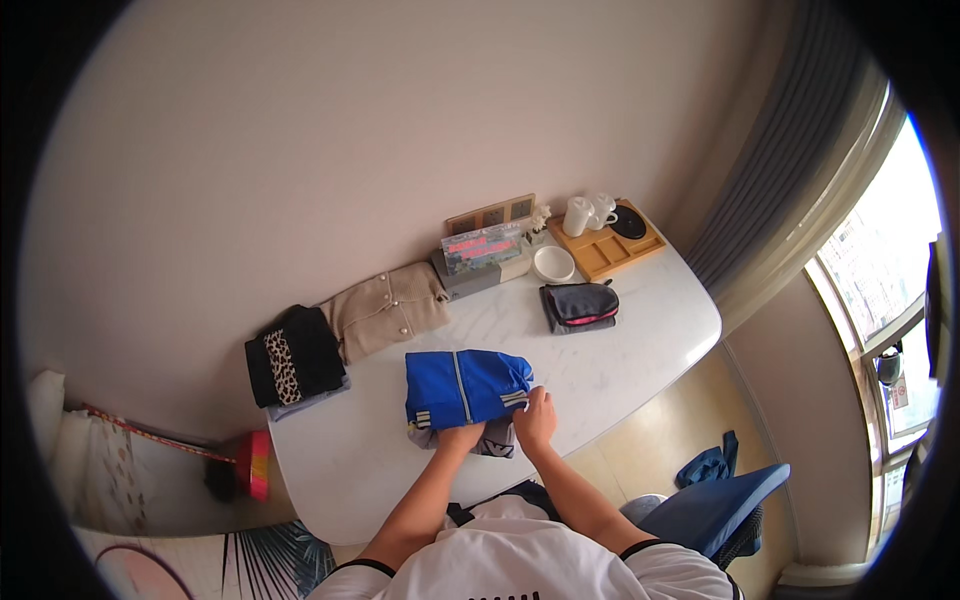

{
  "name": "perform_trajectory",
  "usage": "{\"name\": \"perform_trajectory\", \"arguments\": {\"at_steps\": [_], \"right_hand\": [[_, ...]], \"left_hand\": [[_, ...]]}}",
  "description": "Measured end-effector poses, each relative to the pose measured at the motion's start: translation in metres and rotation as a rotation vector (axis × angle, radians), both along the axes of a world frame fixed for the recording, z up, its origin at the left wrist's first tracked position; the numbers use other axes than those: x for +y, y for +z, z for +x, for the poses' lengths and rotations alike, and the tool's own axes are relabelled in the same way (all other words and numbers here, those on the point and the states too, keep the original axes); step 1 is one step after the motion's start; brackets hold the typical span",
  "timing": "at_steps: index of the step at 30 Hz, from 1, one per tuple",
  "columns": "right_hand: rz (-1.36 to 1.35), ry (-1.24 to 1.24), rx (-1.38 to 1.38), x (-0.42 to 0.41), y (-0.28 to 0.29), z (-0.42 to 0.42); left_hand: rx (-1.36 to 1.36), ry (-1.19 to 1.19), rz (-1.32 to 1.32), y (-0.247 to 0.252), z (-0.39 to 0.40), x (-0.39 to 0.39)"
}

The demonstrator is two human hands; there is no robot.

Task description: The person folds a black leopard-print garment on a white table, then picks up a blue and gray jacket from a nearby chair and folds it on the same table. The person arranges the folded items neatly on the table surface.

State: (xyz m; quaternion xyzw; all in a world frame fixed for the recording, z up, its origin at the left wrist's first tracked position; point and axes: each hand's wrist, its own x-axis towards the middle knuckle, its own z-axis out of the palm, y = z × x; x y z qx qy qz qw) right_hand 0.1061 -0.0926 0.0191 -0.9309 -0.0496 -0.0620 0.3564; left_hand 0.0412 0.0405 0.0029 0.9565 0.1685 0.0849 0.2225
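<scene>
A folded blue zip jacket with a grey zip and pale stripes lies on the white marble-look table in front of me. Under it, a grey garment with a dark print shows along the near edge. My left hand reaches in beneath the jacket's near edge, over the grey garment; its fingers are hidden. At the jacket's right side, my right hand pinches the edge near the stripes.
A beige buttoned cardigan and a black garment with a leopard-print strip lie at the back left. Behind right are a dark pouch, white bowl, tissue box and wooden tray with mugs. A blue chair stands right.
</scene>
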Motion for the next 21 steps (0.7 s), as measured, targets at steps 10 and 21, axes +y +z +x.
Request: {"name": "perform_trajectory", "arguments": {"at_steps": [10, 21], "right_hand": [[-0.299, 0.649, -0.408, -0.037, -0.006, -0.039], [0.016, 0.775, -0.205, 0.006, -0.023, -0.074]], "left_hand": [[-0.023, 0.150, -0.132, -0.064, 0.024, 0.009], [0.228, 0.010, 0.280, 0.008, -0.033, -0.022]]}}
